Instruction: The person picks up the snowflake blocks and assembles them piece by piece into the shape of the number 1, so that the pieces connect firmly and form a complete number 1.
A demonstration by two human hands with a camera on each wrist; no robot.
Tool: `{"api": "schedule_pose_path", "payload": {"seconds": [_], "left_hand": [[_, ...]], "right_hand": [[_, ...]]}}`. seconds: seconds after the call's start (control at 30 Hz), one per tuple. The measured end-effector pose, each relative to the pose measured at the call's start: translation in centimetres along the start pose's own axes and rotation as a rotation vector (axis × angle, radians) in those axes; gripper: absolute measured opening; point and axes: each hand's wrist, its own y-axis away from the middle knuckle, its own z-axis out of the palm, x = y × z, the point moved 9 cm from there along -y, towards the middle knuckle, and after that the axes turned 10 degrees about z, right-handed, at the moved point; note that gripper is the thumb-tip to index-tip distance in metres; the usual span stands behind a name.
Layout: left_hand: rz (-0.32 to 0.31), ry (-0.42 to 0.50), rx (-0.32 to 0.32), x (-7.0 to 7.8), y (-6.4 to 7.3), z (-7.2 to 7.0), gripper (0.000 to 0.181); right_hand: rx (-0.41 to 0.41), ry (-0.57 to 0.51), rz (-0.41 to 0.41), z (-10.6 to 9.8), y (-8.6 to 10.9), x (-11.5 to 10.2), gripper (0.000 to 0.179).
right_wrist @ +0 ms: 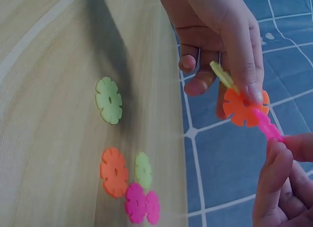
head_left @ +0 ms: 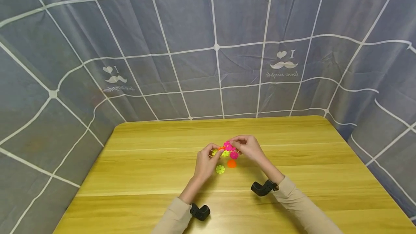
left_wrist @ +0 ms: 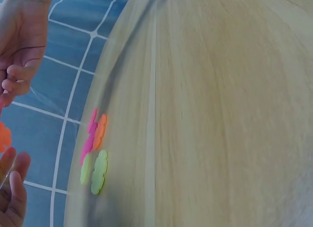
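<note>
My left hand point(head_left: 204, 160) pinches a notched orange disc point(right_wrist: 238, 108), its thumb on the disc's face. A yellow disc point(right_wrist: 221, 75) stands edge-on at the orange disc's upper left, slotted against it. From the other side my right hand point(head_left: 248, 147) holds a pink disc point(right_wrist: 267, 125) between thumb and fingertip, its edge meeting the orange disc's rim. All three are held up off the table. Below them lie loose discs: a yellow-green one point(right_wrist: 108, 101), an orange one point(right_wrist: 114, 172), a paler yellow-green one point(right_wrist: 143, 170) and two touching pink ones point(right_wrist: 135, 202).
A wooden table point(head_left: 136, 176) spans the space under both arms. Behind it and at the sides hangs a grey curtain point(head_left: 191, 68) with white grid lines. Each wrist wears a black camera mount point(head_left: 263, 187).
</note>
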Motion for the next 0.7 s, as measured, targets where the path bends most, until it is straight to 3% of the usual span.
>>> {"api": "schedule_pose_path", "payload": {"seconds": [0.3,0.5,0.7], "left_hand": [[0.017,0.012,-0.039,0.29,0.07,0.19,0.014],[0.054,-0.064,-0.048,0.61,-0.04,0.49,0.024],[0.037,-0.103,-0.029,0.4,0.04,0.4,0.019]], "right_hand": [[0.016,-0.027,0.03,0.1,-0.2,0.24,0.024],[0.035,-0.026,0.031,0.07,-0.2,0.14,0.023],[-0.009,-0.04,0.03,0.44,0.12,0.14,0.023]]}}
